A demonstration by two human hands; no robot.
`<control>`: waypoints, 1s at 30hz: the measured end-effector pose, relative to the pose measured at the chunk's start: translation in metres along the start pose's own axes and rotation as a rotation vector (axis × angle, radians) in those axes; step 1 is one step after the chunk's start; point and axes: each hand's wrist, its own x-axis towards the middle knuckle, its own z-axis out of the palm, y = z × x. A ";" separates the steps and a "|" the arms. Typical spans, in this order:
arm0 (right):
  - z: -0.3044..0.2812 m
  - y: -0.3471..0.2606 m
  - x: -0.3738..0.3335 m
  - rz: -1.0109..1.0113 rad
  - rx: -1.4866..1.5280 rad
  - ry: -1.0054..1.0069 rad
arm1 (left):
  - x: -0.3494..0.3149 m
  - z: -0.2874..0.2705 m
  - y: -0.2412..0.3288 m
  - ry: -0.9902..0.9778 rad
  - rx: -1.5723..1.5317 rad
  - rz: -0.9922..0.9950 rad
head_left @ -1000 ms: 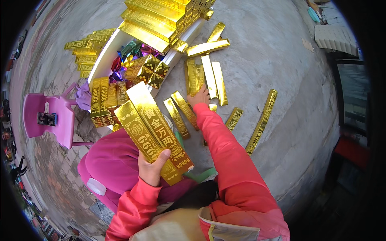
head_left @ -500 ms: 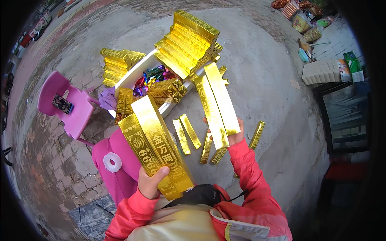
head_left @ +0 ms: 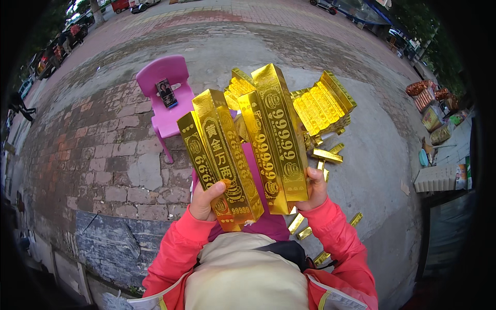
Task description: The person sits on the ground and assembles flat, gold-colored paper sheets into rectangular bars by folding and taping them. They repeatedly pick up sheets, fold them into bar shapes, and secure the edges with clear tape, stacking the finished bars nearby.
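Note:
My left hand (head_left: 205, 201) is closed on a pair of long gold foil paper bars (head_left: 227, 160), its thumb across their near end. Another such pair of gold foil paper bars (head_left: 281, 150) is gripped by my right hand (head_left: 316, 191) at the lower right side. Both pairs stand tilted side by side over my lap, close together at their near ends. Behind them rise a stepped stack of gold bars (head_left: 321, 107) and a smaller stack (head_left: 239, 85). The held bars hide most of what lies between those stacks.
A pink plastic chair (head_left: 164, 123) with a phone (head_left: 166, 94) on it stands beyond my left hand. Several small gold bars, one (head_left: 327, 155) near the stack, lie on the concrete at right. Filled bags (head_left: 433, 119) and a grey pleated stack (head_left: 436, 178) sit far right.
My view has swung, so the chair and stacks appear farther right. My right hand's pair has come in beside the left pair. The white box and tape roll no longer show.

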 end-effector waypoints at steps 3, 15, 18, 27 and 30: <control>0.029 0.021 0.005 0.064 -0.204 0.031 | -0.017 -0.024 0.001 0.034 -0.036 0.037; 0.032 -0.002 -0.020 -0.374 -1.308 0.146 | -0.078 -0.113 0.019 0.357 0.240 0.260; 0.027 0.002 -0.033 -0.541 -2.043 -0.065 | -0.085 -0.128 0.038 0.460 0.267 0.302; 0.025 0.046 -0.039 -0.285 -2.104 -0.556 | -0.087 -0.129 0.101 0.480 0.363 0.534; 0.028 0.047 -0.038 -0.241 -2.097 -0.595 | -0.075 -0.121 0.093 0.408 0.339 0.507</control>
